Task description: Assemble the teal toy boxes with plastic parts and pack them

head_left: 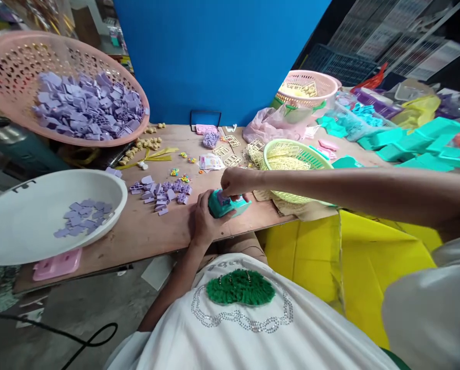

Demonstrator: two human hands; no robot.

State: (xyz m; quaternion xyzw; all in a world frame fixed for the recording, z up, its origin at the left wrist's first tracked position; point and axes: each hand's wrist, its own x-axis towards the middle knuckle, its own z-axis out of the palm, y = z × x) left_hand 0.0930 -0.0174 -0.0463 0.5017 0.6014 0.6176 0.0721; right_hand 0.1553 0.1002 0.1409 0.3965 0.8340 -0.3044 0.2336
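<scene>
A small turquoise plastic box-shaped piece (235, 207) rests at the table's front edge. My left hand (207, 216) wraps round its left side, thumb along the near face. Over the top, my right hand (235, 182) is curled with its fingers pressed down on a small purple part (223, 198) at the piece's upper left. Those fingertips are partly hidden. Left of my hands lies a loose group of purple plastic parts (163, 194). A printed card (211, 162) and cream plastic frames (228, 154) lie just beyond.
A pink basket (137, 87) of purple parts and a white bowl (114, 180) stand at left, near a dark bottle (18, 144). A light green basket (276, 146) holds cream pieces. Turquoise parts (426, 139) are piled at right. A blue panel (214, 61) rises behind the table.
</scene>
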